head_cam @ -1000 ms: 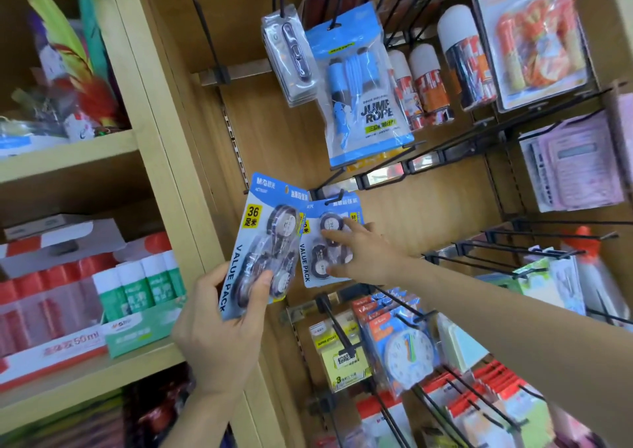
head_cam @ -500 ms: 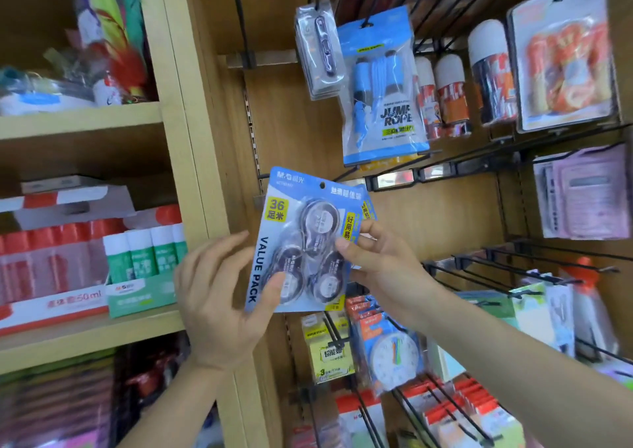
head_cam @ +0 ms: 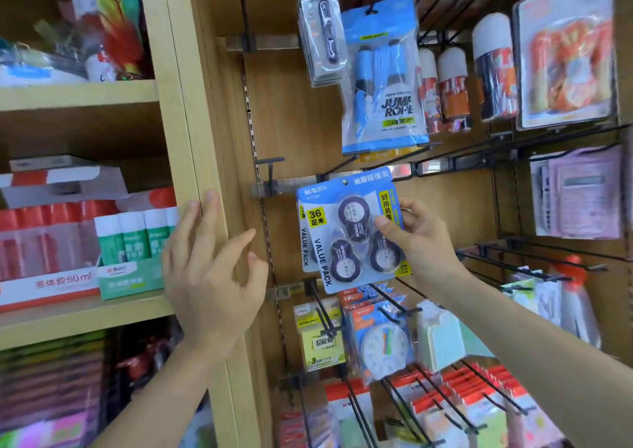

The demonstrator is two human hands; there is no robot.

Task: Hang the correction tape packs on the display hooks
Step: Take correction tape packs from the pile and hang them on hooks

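A blue correction tape pack (head_cam: 346,228) marked "36" and "VALUE PACK" sits in the middle of the display, its punched hole near the top. My right hand (head_cam: 416,242) pinches its right edge between thumb and fingers. A second, matching pack (head_cam: 303,242) shows behind it as a strip at its left side. The black display hook (head_cam: 337,170) slants toward the pack's top from the metal rail (head_cam: 284,187); whether the hole sits on it I cannot tell. My left hand (head_cam: 212,276) hovers empty beside the wooden upright, fingers spread.
A jump rope bag (head_cam: 383,81) and a clear blister pack (head_cam: 322,36) hang above. Sticky notes (head_cam: 322,338), a toy clock pack (head_cam: 383,345) and red-topped packs fill the lower hooks. Bare black hooks (head_cam: 513,262) jut out at right. Glue boxes (head_cam: 133,249) stand on the left shelf.
My left hand has let go of the pack and drawn back left to the wooden upright. My right hand now holds the pack alone, further right, in front of the second pack.
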